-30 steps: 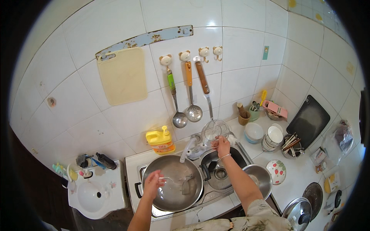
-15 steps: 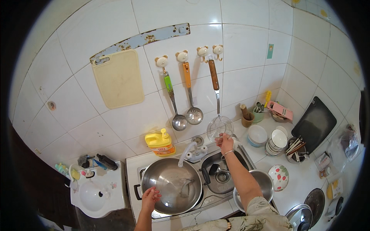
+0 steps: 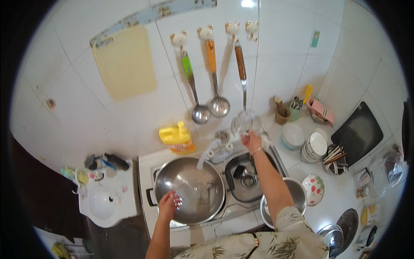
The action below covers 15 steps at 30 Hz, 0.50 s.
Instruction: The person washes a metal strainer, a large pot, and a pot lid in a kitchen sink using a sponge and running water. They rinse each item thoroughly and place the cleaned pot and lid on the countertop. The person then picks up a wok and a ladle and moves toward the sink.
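My right hand [image 3: 252, 141] reaches up to the tiled wall and grips the round see-through head of a brown-handled skimmer [image 3: 244, 116], which hangs from a wall hook. Beside it hang two steel ladles [image 3: 219, 105], one with a green handle, one with an orange handle. My left hand [image 3: 169, 205] hovers with fingers spread at the near-left rim of a big steel wok [image 3: 172, 175] and holds nothing. A white tap [image 3: 207, 153] points into the wok. To the wok's right lies a dark sink bowl [image 3: 254, 194].
A pale cutting board [image 3: 125, 62] hangs on the wall. A yellow bottle [image 3: 177, 138] stands behind the wok. Stacked white bowls [image 3: 312, 146], a black tray [image 3: 358, 134], a strawberry-patterned plate [image 3: 314, 189] and a steel pot [image 3: 297, 190] crowd the right counter. A small white washbasin [image 3: 103, 203] stands left.
The skimmer's handle has swung from tilted to upright under its hook, with my right hand still on its head. My left hand has drawn back from inside the wok to its near rim.
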### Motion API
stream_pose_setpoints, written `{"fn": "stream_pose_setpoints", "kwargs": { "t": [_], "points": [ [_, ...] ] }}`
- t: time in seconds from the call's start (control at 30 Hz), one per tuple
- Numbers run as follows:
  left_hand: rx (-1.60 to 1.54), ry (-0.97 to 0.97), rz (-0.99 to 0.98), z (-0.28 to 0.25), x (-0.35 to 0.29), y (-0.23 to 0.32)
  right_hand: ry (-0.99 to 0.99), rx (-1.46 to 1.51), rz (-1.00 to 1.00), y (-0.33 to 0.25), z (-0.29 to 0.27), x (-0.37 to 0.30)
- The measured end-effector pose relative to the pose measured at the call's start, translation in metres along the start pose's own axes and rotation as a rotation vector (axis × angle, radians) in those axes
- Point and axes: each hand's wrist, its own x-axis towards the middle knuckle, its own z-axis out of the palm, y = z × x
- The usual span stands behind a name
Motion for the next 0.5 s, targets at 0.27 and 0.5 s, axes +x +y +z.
{"fn": "stream_pose_setpoints", "kwargs": {
  "t": [0.27,0.5],
  "points": [
    [0.062,0.015,-0.066,-0.017,-0.011,-0.026,-0.148,0.182,0.099,-0.009,-0.005,-0.023],
    [0.129,-0.035,0.062,-0.012,-0.033,-0.002,-0.315,0.035,0.145,-0.019,0.009,-0.082]
  ]
}}
